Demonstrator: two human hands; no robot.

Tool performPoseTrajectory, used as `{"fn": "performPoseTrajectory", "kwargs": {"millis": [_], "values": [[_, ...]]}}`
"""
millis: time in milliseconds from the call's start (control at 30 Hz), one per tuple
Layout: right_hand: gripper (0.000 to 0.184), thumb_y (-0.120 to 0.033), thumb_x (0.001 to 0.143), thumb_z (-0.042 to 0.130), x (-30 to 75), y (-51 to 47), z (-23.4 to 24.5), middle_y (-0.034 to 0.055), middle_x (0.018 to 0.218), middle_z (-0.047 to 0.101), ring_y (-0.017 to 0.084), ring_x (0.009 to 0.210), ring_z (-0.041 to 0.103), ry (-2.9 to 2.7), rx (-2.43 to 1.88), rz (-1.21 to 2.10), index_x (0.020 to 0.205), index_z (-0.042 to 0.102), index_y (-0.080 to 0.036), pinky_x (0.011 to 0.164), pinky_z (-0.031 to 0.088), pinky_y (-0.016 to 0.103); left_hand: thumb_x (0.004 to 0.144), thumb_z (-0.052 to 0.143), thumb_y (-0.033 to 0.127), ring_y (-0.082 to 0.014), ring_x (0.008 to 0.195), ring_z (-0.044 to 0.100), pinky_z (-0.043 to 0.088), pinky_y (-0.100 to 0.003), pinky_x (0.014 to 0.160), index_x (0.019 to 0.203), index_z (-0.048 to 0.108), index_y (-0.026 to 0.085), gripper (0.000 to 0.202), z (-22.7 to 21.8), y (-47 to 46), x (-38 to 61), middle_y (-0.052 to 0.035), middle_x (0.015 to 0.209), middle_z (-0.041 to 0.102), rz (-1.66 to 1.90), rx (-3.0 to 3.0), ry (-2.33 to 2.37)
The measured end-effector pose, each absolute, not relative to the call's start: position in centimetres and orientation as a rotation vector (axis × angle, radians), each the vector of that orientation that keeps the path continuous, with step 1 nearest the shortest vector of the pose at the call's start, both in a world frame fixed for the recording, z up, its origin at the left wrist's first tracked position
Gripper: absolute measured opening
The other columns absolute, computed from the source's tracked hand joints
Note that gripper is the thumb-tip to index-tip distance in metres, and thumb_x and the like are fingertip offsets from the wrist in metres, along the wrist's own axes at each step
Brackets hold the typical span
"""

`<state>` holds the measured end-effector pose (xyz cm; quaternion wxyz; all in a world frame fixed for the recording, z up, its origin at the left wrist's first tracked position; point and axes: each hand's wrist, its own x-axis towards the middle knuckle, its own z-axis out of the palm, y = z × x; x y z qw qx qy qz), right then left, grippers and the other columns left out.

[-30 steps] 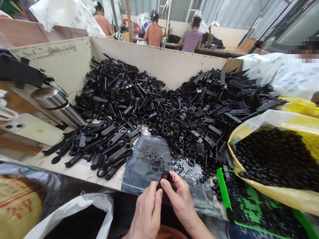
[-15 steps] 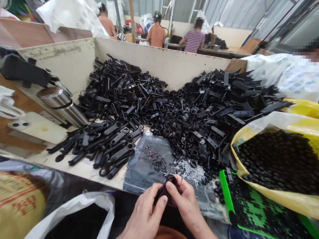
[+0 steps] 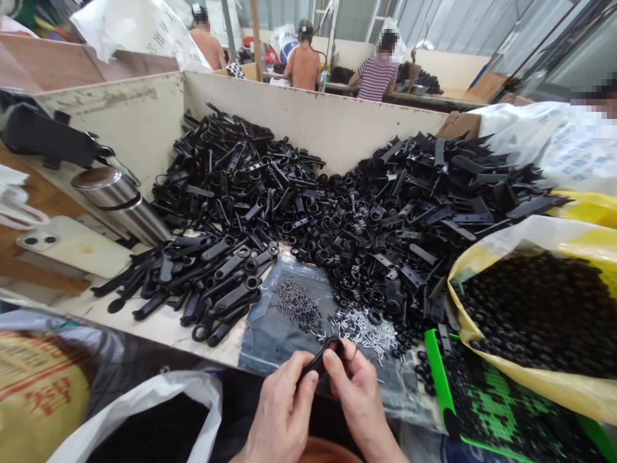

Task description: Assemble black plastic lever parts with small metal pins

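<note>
Both hands meet at the front edge of the bench around one black plastic part with a ring-shaped end (image 3: 318, 361). My left hand (image 3: 284, 405) is closed on its body, thumb along the near side. At the ring end, my right hand (image 3: 359, 389) pinches with thumb and fingers; part of the piece is hidden behind them. Just beyond lie a heap of silver pins (image 3: 369, 331) and a heap of small dark screws or springs (image 3: 295, 303) on a dark plastic sheet (image 3: 263, 334). Left of these sits a pile of long black ring-ended parts (image 3: 226, 283).
Large heaps of black parts (image 3: 241, 167) fill the walled bench. A steel flask (image 3: 120, 202) and a phone (image 3: 72, 244) are at left. A yellow-white sack (image 3: 535, 308) and a green tray (image 3: 436, 373) stand right; a white sack (image 3: 207, 399) is lower left. People sit beyond the wall.
Both hands stay at the same place. The black part has tilted slightly in my fingers, and my left fingers have shifted a little along it.
</note>
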<state>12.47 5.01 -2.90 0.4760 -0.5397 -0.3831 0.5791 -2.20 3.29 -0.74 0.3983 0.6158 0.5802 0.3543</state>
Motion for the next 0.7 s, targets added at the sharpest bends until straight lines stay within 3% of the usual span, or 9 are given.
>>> {"fn": "performPoseTrajectory", "kwargs": {"millis": [133,267,333,500,700], "values": [[0.038,-0.055,0.088,0.069,13.0,4.9,-2.7,-0.0033,0.072,0.048,0.011,0.064,0.042,-1.072,-1.304,1.393,0.08,0.058,-0.019,0.057,0.041,0.021,0.101,0.044,0.035,-0.017,0.081,0.068,0.05,-0.026,0.076,0.104,0.058,0.025,0.018,0.7,4.5,-3.2,-0.0016,0.091,0.072,0.655,1.627,1.28],[0.039,-0.055,0.087,0.07,13.1,5.0,-2.3,-0.0041,0.071,0.048,0.011,0.063,0.043,-1.07,-1.288,1.473,0.08,0.056,-0.019,0.056,0.04,0.021,0.101,0.043,0.033,-0.0172,0.083,0.067,0.047,-0.027,0.077,0.096,0.054,0.025,0.015,1.5,5.1,-3.8,-0.0013,0.091,0.072,0.517,1.682,1.239],[0.039,-0.055,0.087,0.07,13.0,5.1,-2.0,-0.0048,0.07,0.048,0.01,0.06,0.045,-1.063,-1.267,1.572,0.081,0.055,-0.02,0.054,0.039,0.021,0.101,0.042,0.033,-0.0169,0.082,0.067,0.046,-0.026,0.075,0.094,0.054,0.025,0.015,1.5,5.2,-3.9,-0.0011,0.089,0.071,0.517,1.69,1.255],[0.037,-0.054,0.09,0.066,12.9,5.6,-1.0,-0.0047,0.079,0.051,0.01,0.06,0.047,-1.107,-1.256,1.687,0.107,0.057,-0.022,0.053,0.038,0.021,0.102,0.037,0.031,-0.0129,0.063,0.061,0.04,-0.023,0.062,0.082,0.048,0.024,0.024,0.9,4.7,-3.6,0.0026,0.071,0.063,0.618,1.668,1.199],[0.029,-0.049,0.095,0.059,12.6,5.7,-1.1,-0.0037,0.076,0.051,0.013,0.068,0.047,-1.308,-1.31,1.527,0.099,0.058,-0.021,0.062,0.041,0.024,0.102,0.038,0.034,-0.0117,0.052,0.052,0.035,-0.024,0.054,0.082,0.052,0.024,0.027,-0.2,3.8,-3.3,0.0056,0.061,0.053,0.748,1.581,1.262]]}}
